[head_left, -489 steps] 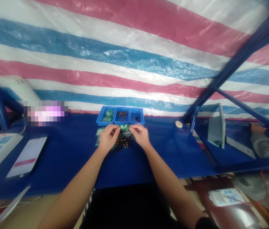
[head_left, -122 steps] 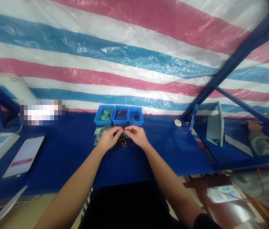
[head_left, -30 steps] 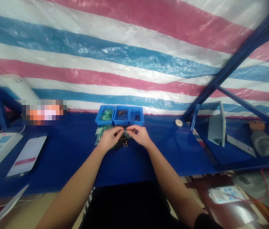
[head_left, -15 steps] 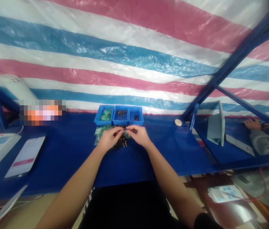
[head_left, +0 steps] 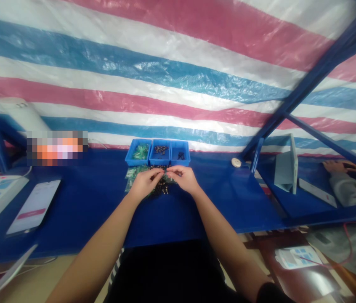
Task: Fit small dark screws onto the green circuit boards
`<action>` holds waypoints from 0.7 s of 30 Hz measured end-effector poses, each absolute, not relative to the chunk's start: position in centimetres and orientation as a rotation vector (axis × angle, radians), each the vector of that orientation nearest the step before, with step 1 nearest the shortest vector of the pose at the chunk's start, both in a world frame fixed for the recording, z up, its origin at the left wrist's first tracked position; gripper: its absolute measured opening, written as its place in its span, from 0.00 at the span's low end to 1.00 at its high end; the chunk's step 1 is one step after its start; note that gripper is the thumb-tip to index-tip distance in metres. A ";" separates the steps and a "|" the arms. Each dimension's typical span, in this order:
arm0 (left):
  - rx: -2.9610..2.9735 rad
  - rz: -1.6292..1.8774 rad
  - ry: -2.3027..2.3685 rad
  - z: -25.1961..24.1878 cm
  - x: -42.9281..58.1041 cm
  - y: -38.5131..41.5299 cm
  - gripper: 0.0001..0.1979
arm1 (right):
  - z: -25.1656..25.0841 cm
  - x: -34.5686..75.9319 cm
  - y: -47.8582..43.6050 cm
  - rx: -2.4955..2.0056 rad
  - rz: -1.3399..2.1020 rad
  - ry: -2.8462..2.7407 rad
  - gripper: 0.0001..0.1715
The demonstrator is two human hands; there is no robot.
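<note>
My left hand (head_left: 145,182) and my right hand (head_left: 183,176) meet fingertip to fingertip over the blue table, each closed in a pinch. What sits between the fingertips is too small to make out. Under and beside my left hand lie small clear-green packets (head_left: 131,176). Small dark and brass-coloured parts (head_left: 164,188) are heaped below the fingers, partly hidden by both hands. Just behind stand three blue bins: the left bin (head_left: 128,161) holds green pieces, the middle bin (head_left: 159,162) small dark and metallic parts, the right bin (head_left: 179,163) a few black parts.
On the left of the blue table (head_left: 86,202) lie a phone (head_left: 34,207) and a white power strip (head_left: 4,195). A round cream-coloured object (head_left: 236,162) sits at right, near the blue frame post (head_left: 256,155). Beyond it, another person's hand (head_left: 336,166) rests by a tablet stand (head_left: 287,166).
My hands stay nearly in place, fingertips together. The other person's hand at far right has shifted slightly.
</note>
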State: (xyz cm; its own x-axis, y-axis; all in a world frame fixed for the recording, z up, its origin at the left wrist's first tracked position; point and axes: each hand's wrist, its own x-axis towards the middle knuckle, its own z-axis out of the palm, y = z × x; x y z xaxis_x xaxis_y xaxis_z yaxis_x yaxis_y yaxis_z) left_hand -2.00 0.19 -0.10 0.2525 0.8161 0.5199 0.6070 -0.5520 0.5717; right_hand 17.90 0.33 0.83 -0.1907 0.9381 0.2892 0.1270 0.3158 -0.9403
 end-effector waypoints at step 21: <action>2.268 1.137 1.321 0.0 -2.1 0.1 0.15 | 0.7 17.6 0.2 -1.001 0.952 -1.601 0.18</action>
State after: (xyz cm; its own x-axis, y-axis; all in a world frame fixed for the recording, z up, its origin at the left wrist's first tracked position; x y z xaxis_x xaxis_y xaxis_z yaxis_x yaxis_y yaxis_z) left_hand -2.07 0.07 -0.01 0.2720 0.8285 0.4895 0.6080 -0.5422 0.5800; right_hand 17.58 0.24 0.66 -0.1776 0.9291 0.3243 0.1588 0.3522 -0.9223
